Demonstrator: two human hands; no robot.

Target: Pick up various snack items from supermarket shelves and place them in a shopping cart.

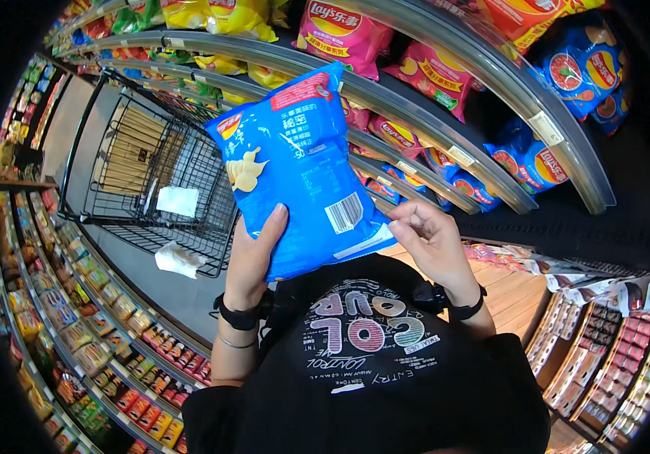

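Note:
A blue Lay's potato chip bag (308, 176) is held up before my chest, its printed back with a barcode facing me. My left hand (257, 249) grips the bag's lower left side, the thumb lying across the front and the other fingers hidden behind. At the lower right corner, my right hand (430, 238) pinches the bag's edge between thumb and fingertips. The bag looks puffed and sealed along the edges I can see.
A black wire shopping cart (189, 153) stands to the left, with a brown paper-like bundle (129, 150) inside. Beyond the bag, shelves (285, 54) carry pink Lay's bags (342, 34) and blue bags (583, 68). Packaged goods fill a shelf (98, 318) at left and a rack (609, 357) at right.

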